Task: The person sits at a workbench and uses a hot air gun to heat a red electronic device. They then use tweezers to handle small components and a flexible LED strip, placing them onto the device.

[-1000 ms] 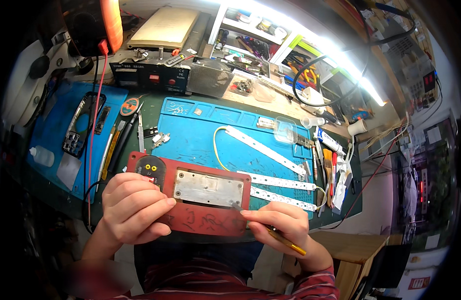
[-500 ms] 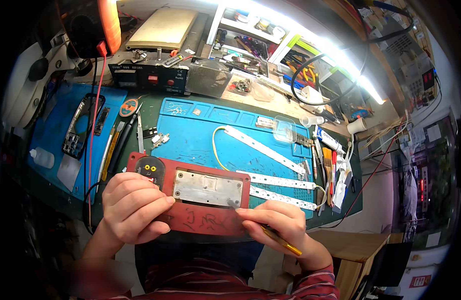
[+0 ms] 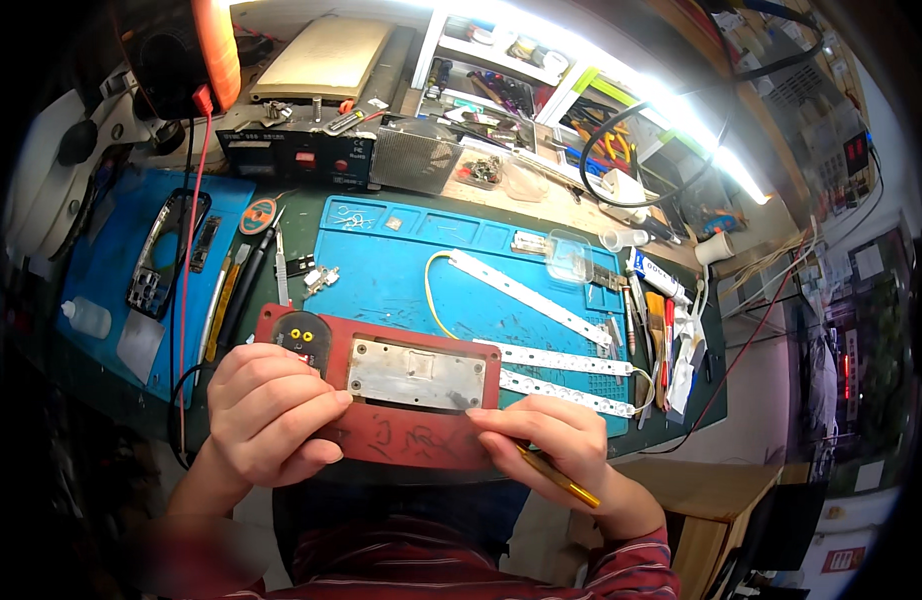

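Observation:
A red-framed heating plate [image 3: 411, 440] with dark handwritten marks lies in front of me, its silver metal plate [image 3: 418, 376] screwed at the corners. At its left end is a black control panel [image 3: 299, 338] with two yellow buttons. My left hand [image 3: 276, 415] is closed beside that panel, over the frame's left side; whatever its fingers hold is hidden. In my right hand [image 3: 546, 435] is a slim gold-coloured tool [image 3: 561, 480], gripped like a pen, its rear end sticking out below the hand. My right fingertips sit at the metal plate's lower right corner, beside a grey smudge.
Beyond the frame lies a blue work mat [image 3: 381, 275] carrying white LED strips [image 3: 541, 305] joined by wires. Brushes and pens [image 3: 661, 340] lie at right, a knife [image 3: 281, 265] and other tools at left. A black power unit [image 3: 301, 155] stands behind; a red cable [image 3: 190, 270] hangs at left.
My right fingertips and the tool have shifted very slightly left along the plate's lower right corner. My left hand and the heating plate stay practically where they were.

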Demonstrator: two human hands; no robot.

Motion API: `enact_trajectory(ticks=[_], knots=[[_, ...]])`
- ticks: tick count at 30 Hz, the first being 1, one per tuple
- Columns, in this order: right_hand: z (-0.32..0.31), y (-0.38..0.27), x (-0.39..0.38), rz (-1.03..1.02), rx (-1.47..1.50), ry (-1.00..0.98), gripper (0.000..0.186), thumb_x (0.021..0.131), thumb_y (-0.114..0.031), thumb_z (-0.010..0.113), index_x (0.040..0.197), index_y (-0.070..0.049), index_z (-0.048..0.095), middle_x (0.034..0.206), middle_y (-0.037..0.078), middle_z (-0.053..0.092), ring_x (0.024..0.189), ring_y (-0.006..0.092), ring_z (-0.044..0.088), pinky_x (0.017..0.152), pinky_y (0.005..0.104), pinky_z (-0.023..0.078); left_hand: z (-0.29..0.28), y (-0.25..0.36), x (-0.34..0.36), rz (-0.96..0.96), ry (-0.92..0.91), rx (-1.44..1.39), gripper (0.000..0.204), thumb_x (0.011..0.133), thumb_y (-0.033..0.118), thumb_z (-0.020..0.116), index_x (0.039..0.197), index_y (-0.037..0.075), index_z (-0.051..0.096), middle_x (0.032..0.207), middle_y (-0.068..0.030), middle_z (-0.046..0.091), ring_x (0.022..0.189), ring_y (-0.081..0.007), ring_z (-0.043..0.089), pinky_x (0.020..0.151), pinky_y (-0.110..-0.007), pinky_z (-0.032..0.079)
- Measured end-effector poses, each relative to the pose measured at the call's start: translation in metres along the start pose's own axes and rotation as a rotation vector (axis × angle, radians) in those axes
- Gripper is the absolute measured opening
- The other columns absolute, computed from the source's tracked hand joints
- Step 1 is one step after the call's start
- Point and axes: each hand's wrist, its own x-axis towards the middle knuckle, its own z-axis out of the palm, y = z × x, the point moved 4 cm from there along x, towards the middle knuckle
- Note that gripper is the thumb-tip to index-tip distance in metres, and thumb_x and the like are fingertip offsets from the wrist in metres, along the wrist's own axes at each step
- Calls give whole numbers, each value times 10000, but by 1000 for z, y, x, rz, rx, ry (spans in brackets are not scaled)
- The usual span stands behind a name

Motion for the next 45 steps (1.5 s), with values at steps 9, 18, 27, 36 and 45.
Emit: enact_trajectory(ticks=[9, 18, 27, 36, 45], knots=[[-11, 4, -19, -39, -3, 52, 322, 809, 35, 784, 1127, -4, 761, 783, 97, 704, 643, 209, 680, 556, 292, 516, 0, 0, 0, -3, -3, -1, 430, 1005, 458, 617, 952, 51, 749, 879, -38, 687, 799, -221, 668, 745, -380, 559], [-2, 2, -21, -39, -32, 43, 282, 829, 39, 770, 1110, 11, 762, 789, 112, 717, 645, 191, 690, 567, 279, 530, 0, 0, 1, -5, -6, 0, 437, 1006, 461, 615, 950, 50, 752, 872, -37, 686, 796, -221, 665, 744, -383, 557], [-2, 1, -15, 0, -47, 57, 314, 829, 37, 782, 1138, 0, 746, 774, 102, 697, 635, 199, 676, 555, 294, 518, 1, -1, -1, -6, -8, -8, 440, 1005, 465, 613, 958, 51, 754, 879, -38, 684, 810, -229, 659, 742, -387, 553], [-4, 7, -7, 5, 46, 14, 304, 846, 24, 784, 1146, -14, 752, 773, 84, 685, 627, 195, 663, 544, 301, 510, 1, -1, 0, -9, -9, -12, 429, 1009, 452, 610, 958, 50, 753, 879, -41, 685, 806, -228, 659, 745, -390, 553], [-13, 11, -20, -11, 54, 51, 335, 819, 47, 779, 1148, -13, 758, 774, 97, 691, 634, 206, 671, 558, 296, 515, 0, -1, 0, -21, 2, -13, 425, 1011, 449, 608, 955, 55, 754, 878, -37, 690, 808, -229, 659, 737, -391, 550]])
